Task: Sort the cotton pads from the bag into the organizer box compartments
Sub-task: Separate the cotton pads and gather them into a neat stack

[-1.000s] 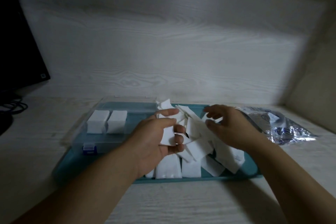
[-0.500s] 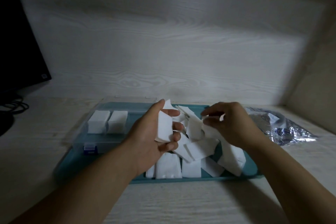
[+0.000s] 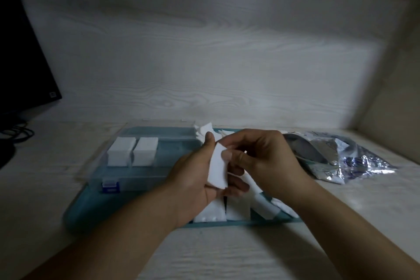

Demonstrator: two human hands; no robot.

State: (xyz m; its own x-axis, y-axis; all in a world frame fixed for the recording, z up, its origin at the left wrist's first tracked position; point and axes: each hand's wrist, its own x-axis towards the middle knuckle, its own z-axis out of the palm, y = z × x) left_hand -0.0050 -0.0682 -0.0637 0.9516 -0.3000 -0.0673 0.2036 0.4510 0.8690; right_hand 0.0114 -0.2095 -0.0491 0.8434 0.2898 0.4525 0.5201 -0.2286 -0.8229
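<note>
A small stack of cotton pads (image 3: 218, 168) is gripped in the left hand (image 3: 193, 179) above the teal tray (image 3: 75, 211), w/ the right hand (image 3: 263, 161) pinching its top edge. Long axis runs roughly upright, tilted slightly – top end pointing away. Two packed stacks (image 3: 133, 151) are seen in the organizer box (image 3: 141, 177); loose pads (image 3: 236, 209) are heaped beside it. Risk, as judged: soft pads fanning or slipping if squeezed unevenly – misaligned stack won't seat in a compartment. Bag (image 3: 345, 157) lies right on the tabletop (image 3: 45, 188).

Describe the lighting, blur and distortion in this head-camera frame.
Head view: dim overall, with a brighter patch on the back wall; dark corners; wide-angle bending at the edges; the left hand, right hand and loose cotton pads are softly blurred; glare glints on the foil bag.
</note>
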